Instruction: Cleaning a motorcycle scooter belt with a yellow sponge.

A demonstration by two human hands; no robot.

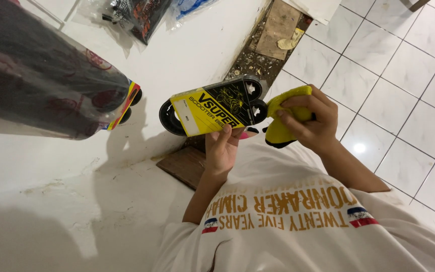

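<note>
My left hand (221, 149) holds up a black rubber drive belt (167, 118) wrapped in a yellow and black cardboard sleeve (212, 108), gripping it from below. My right hand (312, 120) is closed around a yellow cloth (281, 132) and presses it against the right end of the belt's package. Both hands are in front of my chest, above a white shirt with gold lettering.
A white wall (127, 191) fills the left. A large plastic-wrapped black item (36, 75) hangs at upper left, with another packaged belt (127, 103) beside it. Bagged goods (142, 15) are at the top. White floor tiles (393, 80) lie right, debris and cardboard (278, 30) along the wall base.
</note>
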